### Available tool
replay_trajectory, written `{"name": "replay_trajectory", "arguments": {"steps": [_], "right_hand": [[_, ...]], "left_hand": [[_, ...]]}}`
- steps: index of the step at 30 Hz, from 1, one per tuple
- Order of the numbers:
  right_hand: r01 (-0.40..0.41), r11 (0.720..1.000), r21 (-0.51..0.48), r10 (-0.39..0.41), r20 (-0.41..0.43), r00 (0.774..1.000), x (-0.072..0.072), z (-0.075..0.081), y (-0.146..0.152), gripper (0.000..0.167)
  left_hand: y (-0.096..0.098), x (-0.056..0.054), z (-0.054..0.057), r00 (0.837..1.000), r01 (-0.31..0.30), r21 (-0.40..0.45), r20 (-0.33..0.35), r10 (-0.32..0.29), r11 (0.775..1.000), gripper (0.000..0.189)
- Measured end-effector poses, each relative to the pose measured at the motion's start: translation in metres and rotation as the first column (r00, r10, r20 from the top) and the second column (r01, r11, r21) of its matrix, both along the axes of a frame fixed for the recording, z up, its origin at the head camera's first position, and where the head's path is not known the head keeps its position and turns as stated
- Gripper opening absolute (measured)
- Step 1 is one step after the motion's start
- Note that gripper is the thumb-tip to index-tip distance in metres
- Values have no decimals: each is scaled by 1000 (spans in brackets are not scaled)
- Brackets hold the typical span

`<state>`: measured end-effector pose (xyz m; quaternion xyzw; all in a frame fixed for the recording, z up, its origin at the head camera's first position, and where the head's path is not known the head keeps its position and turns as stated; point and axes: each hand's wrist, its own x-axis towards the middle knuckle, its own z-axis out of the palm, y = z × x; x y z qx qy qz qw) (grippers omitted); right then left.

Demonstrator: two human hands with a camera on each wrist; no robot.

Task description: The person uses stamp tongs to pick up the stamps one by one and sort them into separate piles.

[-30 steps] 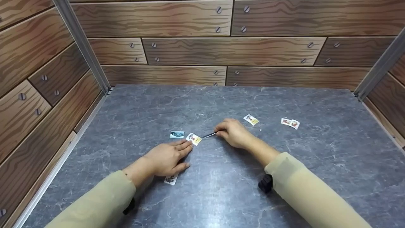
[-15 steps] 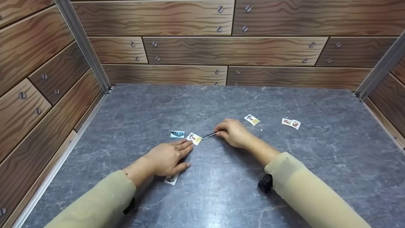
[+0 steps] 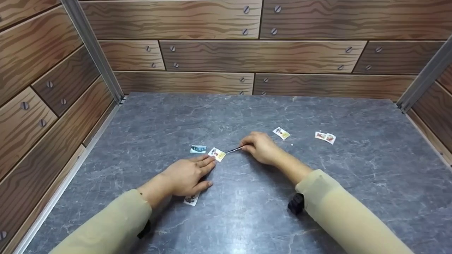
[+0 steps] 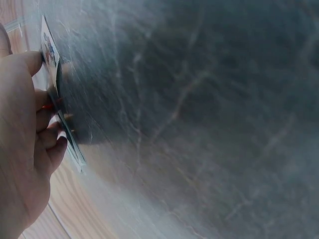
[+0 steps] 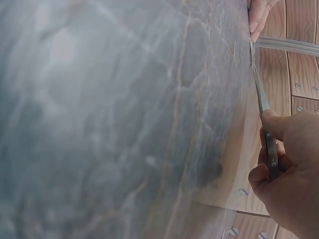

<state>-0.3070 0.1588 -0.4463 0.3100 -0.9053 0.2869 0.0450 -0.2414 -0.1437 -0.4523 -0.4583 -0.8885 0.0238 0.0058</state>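
Note:
In the head view my right hand (image 3: 262, 148) pinches slim metal tweezers (image 3: 234, 150), their tips at the right edge of a small white and yellow stamp (image 3: 219, 155). My left hand (image 3: 187, 176) lies flat with fingers extended, fingertips touching that stamp's lower left side. A blue stamp (image 3: 198, 149) lies just beyond those fingers. Another pale stamp (image 3: 191, 200) shows partly below the left thumb; the rest is covered. The right wrist view shows the tweezers (image 5: 264, 104) between thumb and fingers. In the left wrist view the stamps (image 4: 51, 50) appear edge-on near the left fingers.
Farther right on the grey marbled table (image 3: 353, 190) lie a white and yellow stamp (image 3: 281, 133) and a pair of red and white stamps (image 3: 325, 137). A tiny white speck (image 3: 292, 144) lies between them and the right hand. Wood-patterned walls (image 3: 212, 56) enclose the table's back and sides.

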Motion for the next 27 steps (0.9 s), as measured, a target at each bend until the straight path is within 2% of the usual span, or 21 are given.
{"name": "replay_trajectory", "arguments": {"steps": [3, 10, 27], "right_hand": [[-2, 1000, -6, 2, -3, 1000, 0, 0, -1, 8], [30, 1000, 10, -30, -4, 1000, 0, -1, -1, 7], [25, 1000, 4, -25, -1, 1000, 0, -2, -3, 6]], "left_hand": [[0, 0, 0, 1000, 7, 6, -13, -7, 1000, 68], [2, 0, 2, 1000, 1, -4, 4, -1, 1000, 69], [0, 0, 2, 1000, 9, -9, -4, -9, 1000, 70]]}}
